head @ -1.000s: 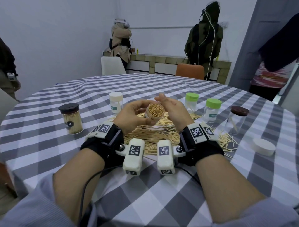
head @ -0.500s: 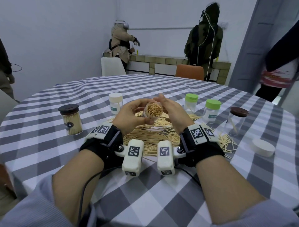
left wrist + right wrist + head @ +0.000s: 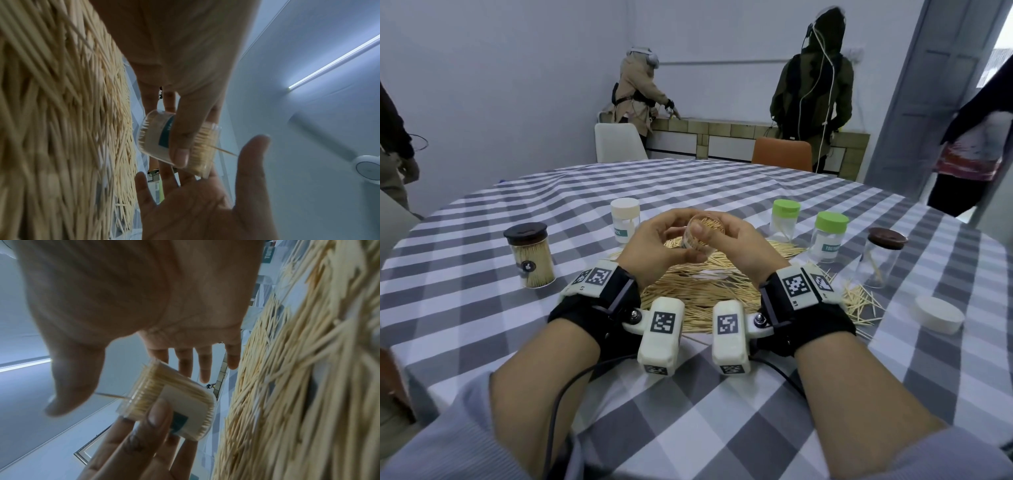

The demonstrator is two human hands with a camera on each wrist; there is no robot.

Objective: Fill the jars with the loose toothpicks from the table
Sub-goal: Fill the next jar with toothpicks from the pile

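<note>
The toothpick jar (image 3: 697,238), clear plastic with a teal-and-white label, is packed full and held lidless in the air above the big heap of loose toothpicks (image 3: 698,291) near the table's (image 3: 482,308) front edge. The left hand (image 3: 654,246) grips it, thumb across the label and fingers curled behind, and tips it so the open mouth faces the right hand (image 3: 743,246). That right hand is open, fingers straight and spread, its palm close to the mouth; it holds nothing. In the wrist views one stray toothpick (image 3: 224,150) sticks out past the rim toward the right thumb (image 3: 254,154), and I judge the flat palm is there to tap the ends level and push that one in, with the heap below to catch any spill.

The white lid (image 3: 938,313) lying alone toward the table's right edge probably belongs to this jar. Other jars stand capped behind the heap: a dark-lidded full jar (image 3: 530,255) to the left, a white-capped jar (image 3: 625,221), two green-capped jars (image 3: 828,236), and a brown-lidded jar (image 3: 876,257) that looks nearly empty, with a small scatter of toothpicks (image 3: 859,305) before it. Much remains to be filled.
</note>
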